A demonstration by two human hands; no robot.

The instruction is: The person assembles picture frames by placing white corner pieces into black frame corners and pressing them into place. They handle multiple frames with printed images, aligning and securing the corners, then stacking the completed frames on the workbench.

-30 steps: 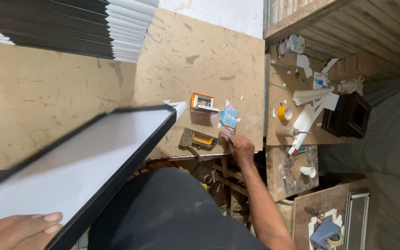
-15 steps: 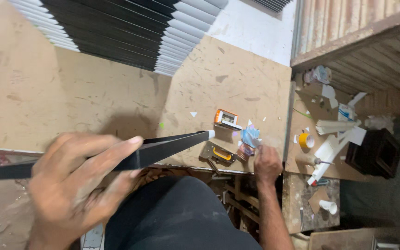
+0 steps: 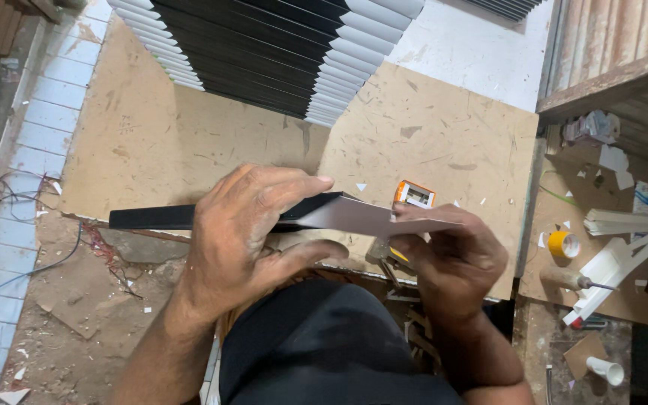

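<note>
My left hand (image 3: 253, 232) grips a thin black-framed panel (image 3: 151, 217), held edge-on over the front edge of a brown board tabletop (image 3: 429, 142). A grey sheet (image 3: 361, 216) sticks out of the panel's right end. My right hand (image 3: 451, 259) pinches the right end of that sheet. What else the right hand holds is hidden by its fingers. A small orange and white box (image 3: 414, 194) lies on the board just behind the sheet.
A fanned stack of black and white framed panels (image 3: 279, 52) lies at the back. To the right, a cluttered bench holds a yellow tape roll (image 3: 563, 244), white strips (image 3: 609, 270) and paper scraps. Bare dirty floor with wires (image 3: 31, 262) is on the left, tiles beyond.
The panel went from flat to edge-on in my left hand. My right hand left the small items on the board and came up to take the sheet's right end.
</note>
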